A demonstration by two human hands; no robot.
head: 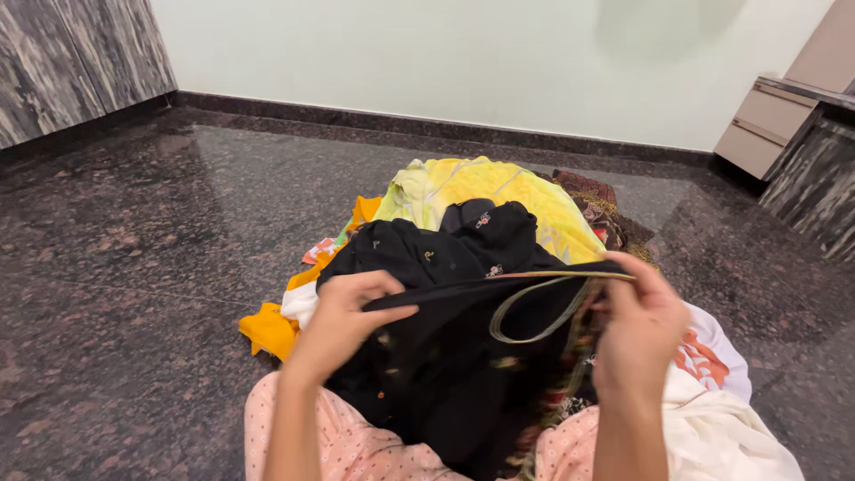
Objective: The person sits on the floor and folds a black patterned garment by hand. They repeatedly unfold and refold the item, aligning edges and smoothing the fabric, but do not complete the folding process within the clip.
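Black cloth fills the middle of the view: a dark garment [445,356] with small embroidered specks, pulled taut between 2 hands above the person's lap. The left hand [343,316] pinches the upper edge of the fabric, thumb over the top and fingers curled behind, so that edge runs as a straight line toward the other side. The right hand [641,325] is closed on the far end of the same edge, fingers wrapped around it; a pale trimmed neckline or loop [534,312] sags just below the stretched edge, which suggests the hands are holding the garment by its opening. The rest of the black cloth hangs down and pools on the pink dotted trousers [329,441] of the seated person.

Behind the garment lies a heap of clothes [481,191] on the dark polished stone floor [134,267], with a yellow-green piece on top, orange fabric [267,331] poking out at the left, and a dark red patterned piece at the right. White cloth with an orange print [712,356] sits just beside the right forearm. The heap is near enough to reach from a sitting position.
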